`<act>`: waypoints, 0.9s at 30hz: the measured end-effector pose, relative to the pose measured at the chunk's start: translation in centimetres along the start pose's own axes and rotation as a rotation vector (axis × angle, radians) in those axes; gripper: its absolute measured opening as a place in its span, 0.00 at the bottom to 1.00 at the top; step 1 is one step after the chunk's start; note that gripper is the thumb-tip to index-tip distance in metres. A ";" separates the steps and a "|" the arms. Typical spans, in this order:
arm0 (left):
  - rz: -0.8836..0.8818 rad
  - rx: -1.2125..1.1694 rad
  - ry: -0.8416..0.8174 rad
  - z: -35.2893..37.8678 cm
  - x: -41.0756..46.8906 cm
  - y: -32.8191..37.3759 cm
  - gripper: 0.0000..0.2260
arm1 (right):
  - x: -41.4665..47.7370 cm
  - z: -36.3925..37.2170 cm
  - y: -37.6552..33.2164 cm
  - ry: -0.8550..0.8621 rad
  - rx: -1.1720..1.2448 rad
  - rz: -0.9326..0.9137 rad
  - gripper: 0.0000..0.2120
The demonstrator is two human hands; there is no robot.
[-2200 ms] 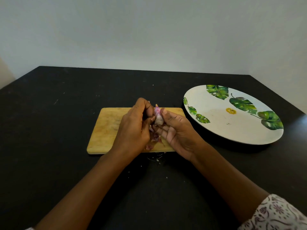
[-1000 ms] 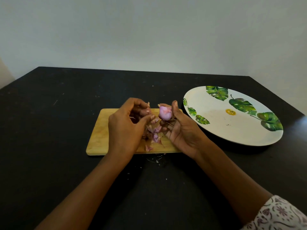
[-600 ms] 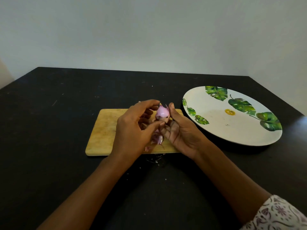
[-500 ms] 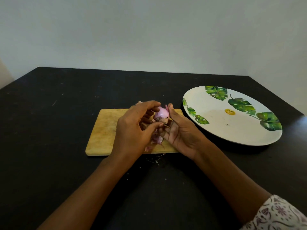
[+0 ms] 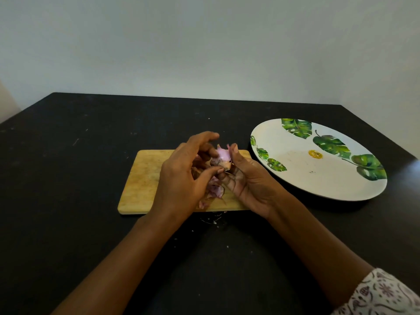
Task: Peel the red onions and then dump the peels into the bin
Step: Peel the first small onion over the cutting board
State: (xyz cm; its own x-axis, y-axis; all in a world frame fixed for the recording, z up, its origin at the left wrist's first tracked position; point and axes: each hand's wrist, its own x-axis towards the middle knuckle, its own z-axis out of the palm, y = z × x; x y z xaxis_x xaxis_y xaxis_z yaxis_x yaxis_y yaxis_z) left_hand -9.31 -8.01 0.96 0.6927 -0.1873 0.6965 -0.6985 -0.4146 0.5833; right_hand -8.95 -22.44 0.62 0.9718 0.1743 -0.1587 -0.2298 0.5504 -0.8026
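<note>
We've got one red onion [image 5: 222, 156] pinched between both hands, left [image 5: 181, 178] and right [image 5: 250, 180], over one cutting board [image 5: 141, 178], one leaf-print plate [image 5: 318, 173] right.

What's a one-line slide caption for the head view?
Both hands, left hand and right hand, peel a small red onion over loose peels on a wooden cutting board, leaf-print plate beside.

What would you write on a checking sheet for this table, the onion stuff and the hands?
Surface: black table, small white specks near its front middle.
Job's things: small red onion held above the wooden cutting board; loose peels on the board; no bin seen.
Clutter: leaf-patterned plate to the right, a yellow spot on it.
Grippers: right hand holds the onion; left hand pinches its skin.
Cables: nothing seen.
Surroundings: plain pale wall.
</note>
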 end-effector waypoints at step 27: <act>0.220 0.200 -0.124 0.2 -0.3 -1.3 0.12 | -0.6 0.6 -0.2 0.080 0.002 0.058 0.09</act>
State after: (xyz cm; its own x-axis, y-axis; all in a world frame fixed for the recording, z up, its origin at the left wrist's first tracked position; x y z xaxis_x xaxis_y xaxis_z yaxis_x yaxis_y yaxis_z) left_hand -8.62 -7.60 -0.07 0.5541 -0.3937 0.7335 -0.7934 -0.5166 0.3221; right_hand -9.54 -22.18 1.23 0.9580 0.1396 -0.2503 -0.2855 0.5432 -0.7896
